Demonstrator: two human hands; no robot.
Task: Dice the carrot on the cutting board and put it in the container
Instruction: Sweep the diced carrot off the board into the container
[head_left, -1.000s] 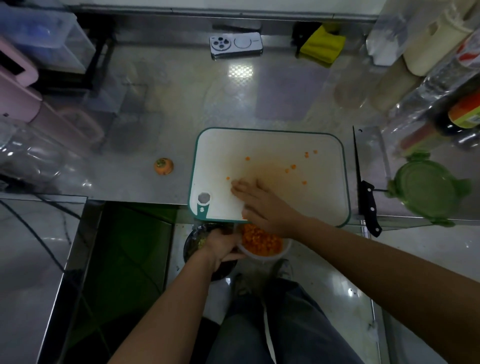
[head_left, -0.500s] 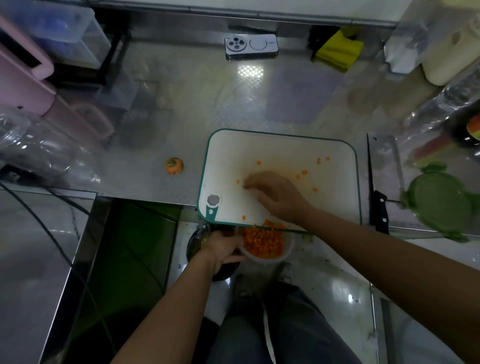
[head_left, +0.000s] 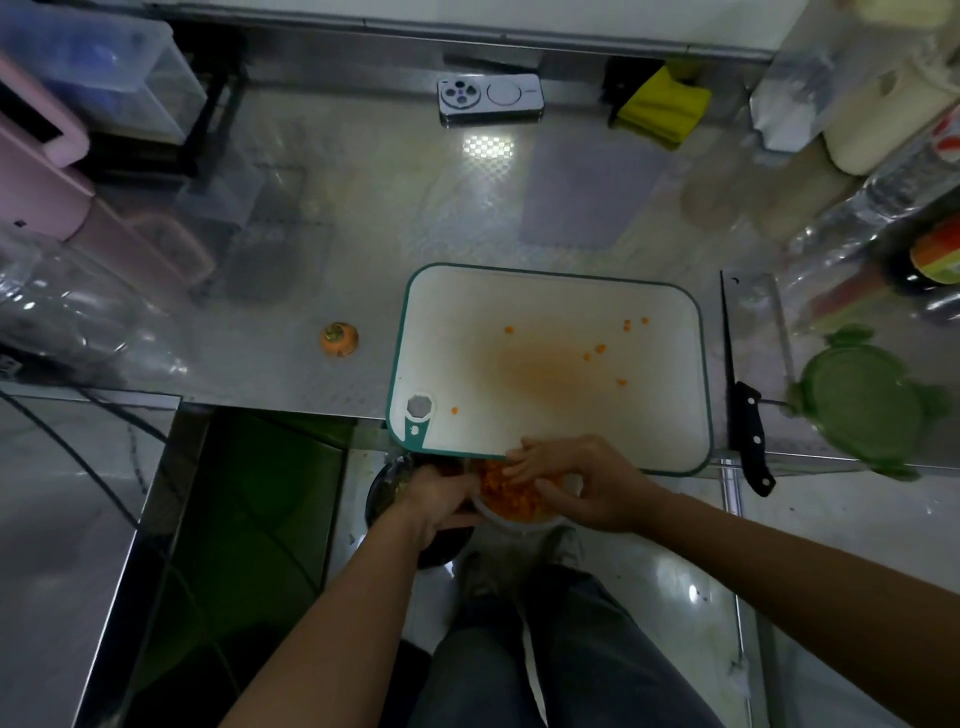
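A white cutting board (head_left: 550, 312) with a green rim lies on the steel counter, overhanging its front edge. Several small carrot dice (head_left: 600, 349) are scattered on it around an orange stain. Just below the board's front edge, my left hand (head_left: 441, 499) grips a clear round container (head_left: 506, 517) filled with diced carrot (head_left: 506, 493). My right hand (head_left: 576, 483) is at the board's front edge above the container, fingers spread and curved over the dice. A cut-off carrot top (head_left: 339, 339) sits on the counter left of the board.
A black-handled knife (head_left: 743, 395) lies right of the board, blade pointing away. A green lid (head_left: 862, 402) rests at the counter's right front corner. A phone (head_left: 491, 98), a yellow cloth (head_left: 665, 106), bottles and plastic boxes line the back and sides. A dark bowl (head_left: 384, 499) sits below the counter.
My right hand swept from the middle of the board back over its front edge to the container. The left hand kept holding the container under the edge.
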